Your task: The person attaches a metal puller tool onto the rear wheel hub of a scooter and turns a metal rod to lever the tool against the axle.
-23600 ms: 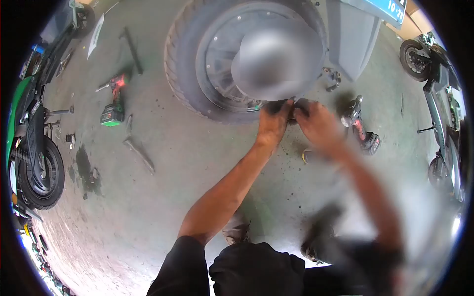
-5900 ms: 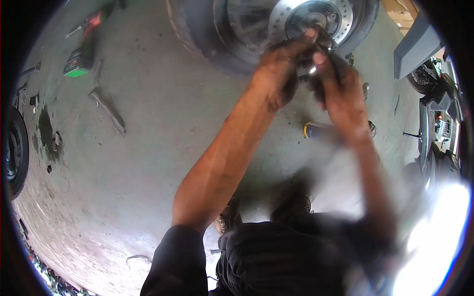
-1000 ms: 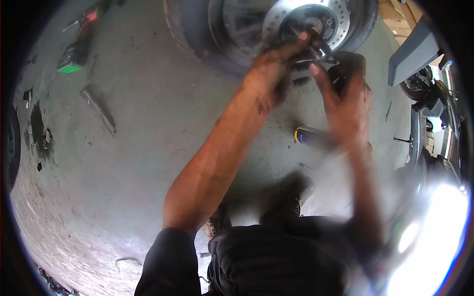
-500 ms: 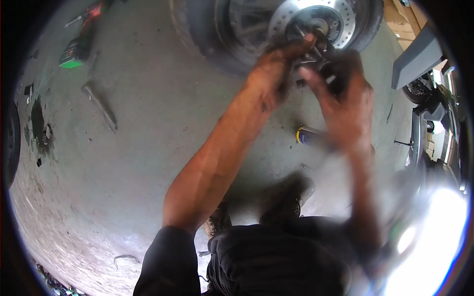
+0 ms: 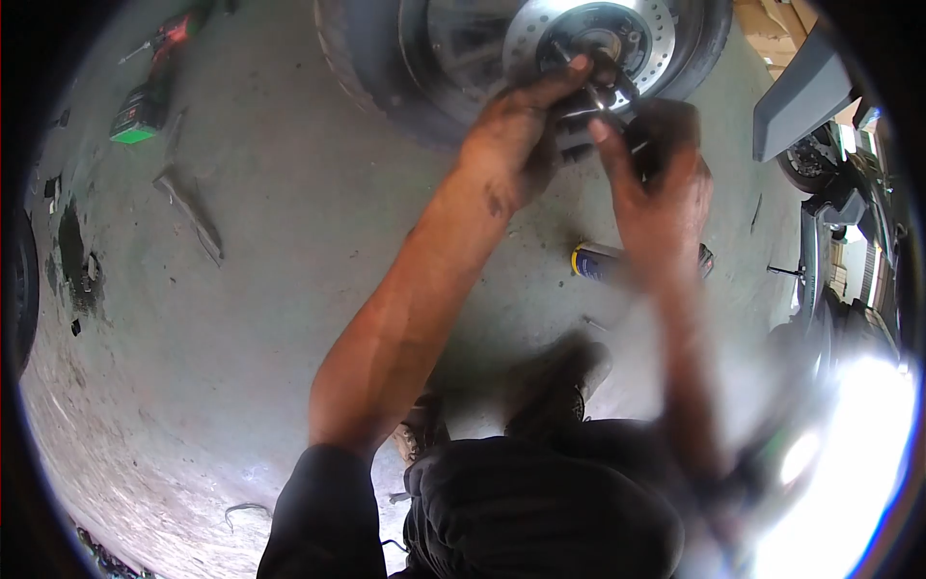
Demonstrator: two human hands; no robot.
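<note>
My left hand (image 5: 511, 130) is closed round one side of a dark metal part that looks like a brake caliper (image 5: 600, 104). From the other side my right hand (image 5: 667, 179) grips the same part, its thumb pressed near the middle. Fingers and shadow hide much of the part. Just beyond it stands a motorcycle wheel (image 5: 451, 43) with a drilled brake disc (image 5: 521, 39) facing me; the part overlaps the disc's lower edge in view, and I cannot tell whether they touch. Below my right wrist a blue spray can with a yellow rim (image 5: 590, 261) lies on the floor.
On the grey floor to the left lie a red-and-black power tool with a green-ended battery (image 5: 140, 121) and a long grey tool (image 5: 193, 214). A dark stain (image 5: 75, 251) marks the floor farther left. Motorcycle parts (image 5: 820, 159) stand at right. My shoes (image 5: 555, 391) are below.
My view has shifted slightly, so the wheel and floor items sit a little further left. Both hands still hold the caliper in front of the disc, with small finger and tilt changes.
</note>
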